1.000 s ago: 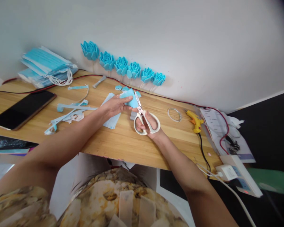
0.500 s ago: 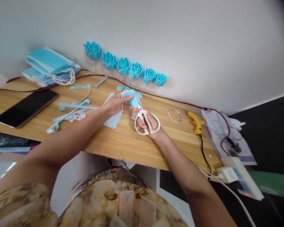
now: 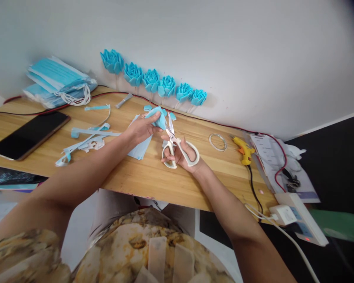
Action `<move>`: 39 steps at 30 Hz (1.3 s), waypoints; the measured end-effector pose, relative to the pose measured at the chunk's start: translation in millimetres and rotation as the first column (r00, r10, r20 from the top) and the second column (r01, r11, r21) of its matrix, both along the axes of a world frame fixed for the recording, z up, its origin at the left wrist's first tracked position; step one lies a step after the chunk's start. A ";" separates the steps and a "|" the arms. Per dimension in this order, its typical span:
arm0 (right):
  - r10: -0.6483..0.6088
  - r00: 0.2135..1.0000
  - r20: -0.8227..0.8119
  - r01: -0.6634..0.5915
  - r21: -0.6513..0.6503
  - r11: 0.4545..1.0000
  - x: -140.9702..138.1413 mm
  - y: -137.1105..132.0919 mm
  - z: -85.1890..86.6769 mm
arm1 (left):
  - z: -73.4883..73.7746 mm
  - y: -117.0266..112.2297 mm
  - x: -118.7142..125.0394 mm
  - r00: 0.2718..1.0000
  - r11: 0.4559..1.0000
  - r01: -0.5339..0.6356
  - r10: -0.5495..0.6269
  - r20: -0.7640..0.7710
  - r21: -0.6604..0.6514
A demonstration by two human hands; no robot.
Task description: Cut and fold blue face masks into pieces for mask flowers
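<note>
Nearest to the camera, the person's forearms reached out over the front edge of the wooden tabletop (image 3: 153, 177). The right hand (image 3: 185, 156) had its fingers threaded through the white loops of a pair of scissors (image 3: 171, 135), gripping them with the handles spread, so the blades looked parted. The blades pointed up at a small blue piece (image 3: 159, 118), which the left hand (image 3: 139, 130) held just above the tabletop, pinched closed between thumb and fingers (image 3: 153, 116).

Under that hand lay flat pale blue sheets (image 3: 140, 151). To the left were trimmed strips and scraps (image 3: 85, 137) and a dark phone (image 3: 29, 135). To the right sat a tape ring (image 3: 218, 142), a yellow glue gun (image 3: 243, 149) and a power strip (image 3: 301, 222).

Farther back, a few small cut bits (image 3: 149, 107) lay just behind the held piece. A stack of face masks (image 3: 59, 82) rested in the far left corner. Six blue flowers (image 3: 152, 80) stood in a row against the wall.

Judged from this, the work was well along but not over. Six flowers looked complete and several masks had been cut apart. The piece in hand was only at the cutting stage, and whole masks remained in the stack.
</note>
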State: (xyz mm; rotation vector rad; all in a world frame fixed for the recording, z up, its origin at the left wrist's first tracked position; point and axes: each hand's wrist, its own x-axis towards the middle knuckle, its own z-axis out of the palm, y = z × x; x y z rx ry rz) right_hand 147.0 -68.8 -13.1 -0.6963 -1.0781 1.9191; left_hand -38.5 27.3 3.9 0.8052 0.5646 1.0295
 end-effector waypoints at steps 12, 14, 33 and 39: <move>-0.014 1.000 0.017 0.013 0.062 0.998 -0.7 0.1 4.5 | -6.4 -2.3 -0.5 0.988 0.984 0.151 -0.149 -0.036 0.096; -0.019 0.999 0.026 0.017 0.063 0.998 -0.4 0.6 5.1 | -6.9 -3.5 0.7 0.986 0.984 0.159 -0.155 -0.057 0.082; -0.167 0.979 0.115 0.159 0.070 0.985 -0.7 1.6 -3.9 | -11.0 1.7 -3.1 0.975 0.978 0.186 -0.172 -0.140 0.095; -0.175 0.981 0.079 0.171 0.061 0.983 -4.0 -0.2 2.7 | -11.9 1.8 -3.5 0.973 0.976 0.195 -0.180 -0.147 0.098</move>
